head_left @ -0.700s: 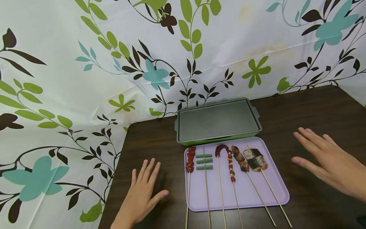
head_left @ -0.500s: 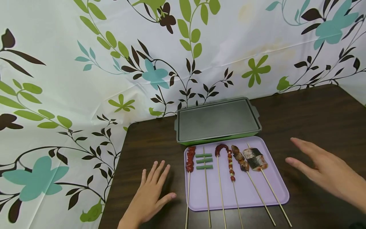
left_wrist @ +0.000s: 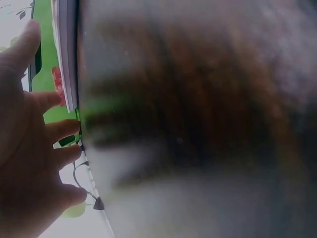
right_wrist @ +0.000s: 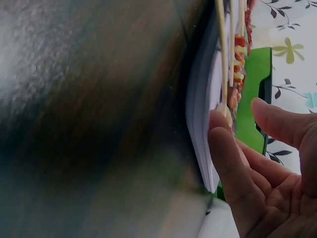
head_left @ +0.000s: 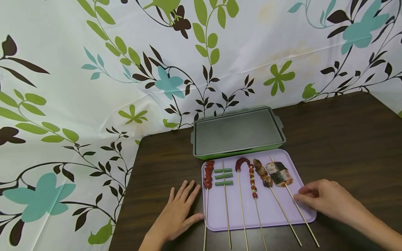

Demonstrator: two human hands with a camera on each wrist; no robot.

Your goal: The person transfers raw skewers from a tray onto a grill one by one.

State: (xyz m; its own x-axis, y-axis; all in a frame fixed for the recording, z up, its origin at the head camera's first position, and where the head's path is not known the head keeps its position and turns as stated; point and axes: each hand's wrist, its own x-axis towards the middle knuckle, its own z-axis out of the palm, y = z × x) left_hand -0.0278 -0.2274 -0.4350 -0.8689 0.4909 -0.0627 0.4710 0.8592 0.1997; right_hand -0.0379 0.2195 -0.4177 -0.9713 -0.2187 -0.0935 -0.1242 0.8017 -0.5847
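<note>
A lilac tray (head_left: pixel 216 214) bears several food skewers side by side, their sticks reaching past its near edge. Rightmost is a skewer of fish pieces with a dark band (head_left: pixel 279 173). My right hand (head_left: pixel 328 200) is over the tray's right edge, fingers bent and fingertips close to that skewer's stick; in the right wrist view its thumb (right_wrist: pixel 280 119) stands apart from the fingers. Spread out at the tray's left edge is my left hand (head_left: pixel 177 214), its thumb near the stick of the red meat skewer (head_left: pixel 208 174). It holds nothing.
Right behind the tray stands a green box-shaped grill with a grey flat top (head_left: pixel 238 132). Between the outer skewers lie a green-stalk skewer (head_left: pixel 223 176), a curled tentacle skewer (head_left: pixel 241 163), a red-and-yellow one (head_left: pixel 252 181) and a brown meat one (head_left: pixel 263 173). A patterned cloth (head_left: pixel 141 87) hangs behind the dark table (head_left: pixel 339 139).
My right hand has moved left and down to the fish skewer's stick, its fingers bending. My left hand has slid right to the tray's edge. The skewers and tray have stayed put.
</note>
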